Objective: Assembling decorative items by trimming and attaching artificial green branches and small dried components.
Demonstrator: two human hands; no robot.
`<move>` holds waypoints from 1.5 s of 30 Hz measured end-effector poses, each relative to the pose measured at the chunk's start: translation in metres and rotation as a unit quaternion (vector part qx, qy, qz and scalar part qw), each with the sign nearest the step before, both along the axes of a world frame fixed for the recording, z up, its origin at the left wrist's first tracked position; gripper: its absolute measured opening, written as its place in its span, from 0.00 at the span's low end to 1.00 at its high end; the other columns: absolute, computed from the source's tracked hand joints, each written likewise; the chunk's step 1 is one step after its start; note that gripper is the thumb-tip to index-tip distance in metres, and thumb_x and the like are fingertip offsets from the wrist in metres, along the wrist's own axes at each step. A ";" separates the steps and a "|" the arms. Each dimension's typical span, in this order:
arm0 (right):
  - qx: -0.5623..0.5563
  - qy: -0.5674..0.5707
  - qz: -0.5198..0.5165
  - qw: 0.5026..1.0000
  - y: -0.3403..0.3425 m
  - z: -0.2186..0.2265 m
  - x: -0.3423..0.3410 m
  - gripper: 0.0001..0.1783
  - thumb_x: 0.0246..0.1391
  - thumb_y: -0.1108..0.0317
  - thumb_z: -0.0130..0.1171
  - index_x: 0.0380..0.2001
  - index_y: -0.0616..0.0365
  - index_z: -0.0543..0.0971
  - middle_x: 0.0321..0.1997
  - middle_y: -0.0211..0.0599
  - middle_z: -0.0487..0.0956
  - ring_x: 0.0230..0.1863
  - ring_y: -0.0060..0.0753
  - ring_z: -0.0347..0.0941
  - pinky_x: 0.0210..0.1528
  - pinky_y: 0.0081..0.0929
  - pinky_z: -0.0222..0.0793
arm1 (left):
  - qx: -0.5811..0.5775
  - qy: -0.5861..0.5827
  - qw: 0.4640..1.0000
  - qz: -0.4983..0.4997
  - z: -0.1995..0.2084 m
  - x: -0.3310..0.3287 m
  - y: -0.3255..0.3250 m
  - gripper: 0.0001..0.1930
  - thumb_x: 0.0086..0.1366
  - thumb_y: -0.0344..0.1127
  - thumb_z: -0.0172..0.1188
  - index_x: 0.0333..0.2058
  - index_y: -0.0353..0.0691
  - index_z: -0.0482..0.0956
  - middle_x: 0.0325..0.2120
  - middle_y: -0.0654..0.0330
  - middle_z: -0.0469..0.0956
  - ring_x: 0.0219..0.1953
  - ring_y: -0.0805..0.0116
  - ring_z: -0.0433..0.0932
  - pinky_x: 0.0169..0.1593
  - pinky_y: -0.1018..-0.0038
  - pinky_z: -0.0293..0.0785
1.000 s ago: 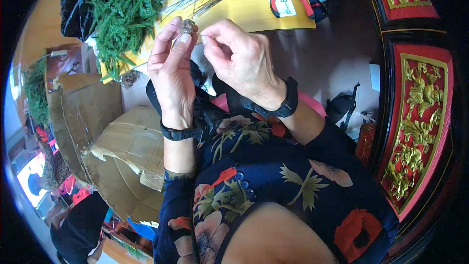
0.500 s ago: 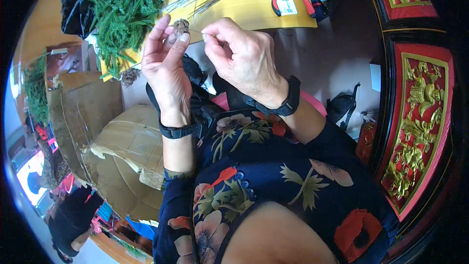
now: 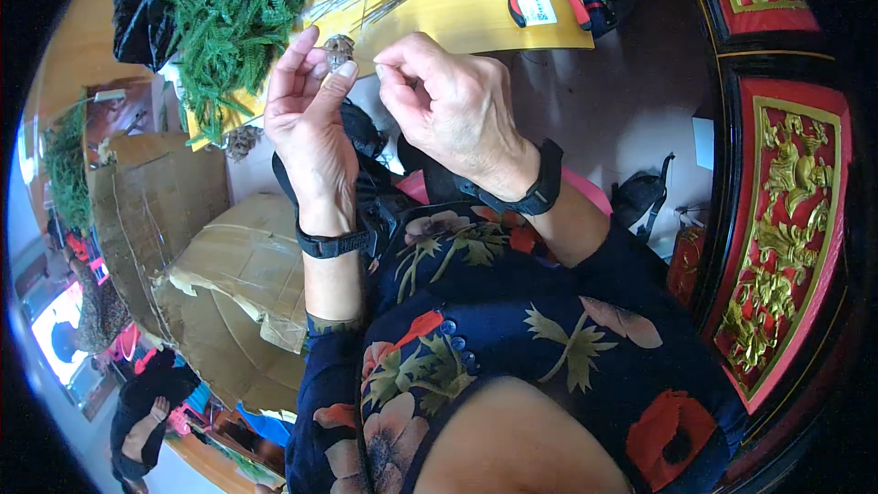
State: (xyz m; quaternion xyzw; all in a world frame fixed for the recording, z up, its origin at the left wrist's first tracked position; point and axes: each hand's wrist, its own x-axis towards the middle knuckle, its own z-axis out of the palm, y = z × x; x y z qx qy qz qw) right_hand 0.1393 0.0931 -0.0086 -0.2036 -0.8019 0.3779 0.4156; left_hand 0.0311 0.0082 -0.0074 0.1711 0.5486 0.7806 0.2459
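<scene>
Pine cone is up at 11 o'clock, held by the left hand in its fingers. The right hand has its fingers pinched together near the cone's 3 o'clock side, can't tell on what. IMO brace it with the thumb, don't crush the scales, pull slowly.

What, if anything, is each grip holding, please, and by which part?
The left grip holds a pine cone by its near edge; the right grip is pinched; whether on anything cannot be told.
</scene>
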 end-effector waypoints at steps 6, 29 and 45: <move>-0.001 -0.011 -0.005 1.000 -0.001 0.000 0.000 0.07 0.43 0.76 0.59 0.28 0.57 0.74 0.18 0.36 0.76 0.19 0.33 0.76 0.20 0.24 0.70 | -0.011 0.040 0.999 0.015 -0.001 0.002 0.001 0.24 0.48 0.14 0.60 0.47 0.31 0.71 0.36 0.61 0.74 0.40 0.75 0.72 0.46 0.79 0.72; 0.098 -0.052 -0.026 0.993 -0.002 0.016 0.004 0.06 0.45 0.74 0.60 0.27 0.56 0.73 0.15 0.36 0.73 0.16 0.38 0.73 0.18 0.28 0.66 | 0.041 -0.154 0.979 -0.124 0.009 0.003 -0.009 0.12 0.63 0.29 0.53 0.45 0.33 0.72 0.38 0.59 0.75 0.39 0.71 0.76 0.41 0.78 0.76; 0.097 0.024 -0.014 0.995 -0.005 0.010 -0.005 0.06 0.44 0.75 0.60 0.28 0.56 0.74 0.18 0.35 0.75 0.19 0.35 0.74 0.21 0.27 0.67 | 0.144 -0.194 0.954 -0.179 0.000 -0.006 -0.021 0.09 0.65 0.31 0.49 0.43 0.38 0.69 0.40 0.55 0.72 0.41 0.67 0.73 0.44 0.73 0.74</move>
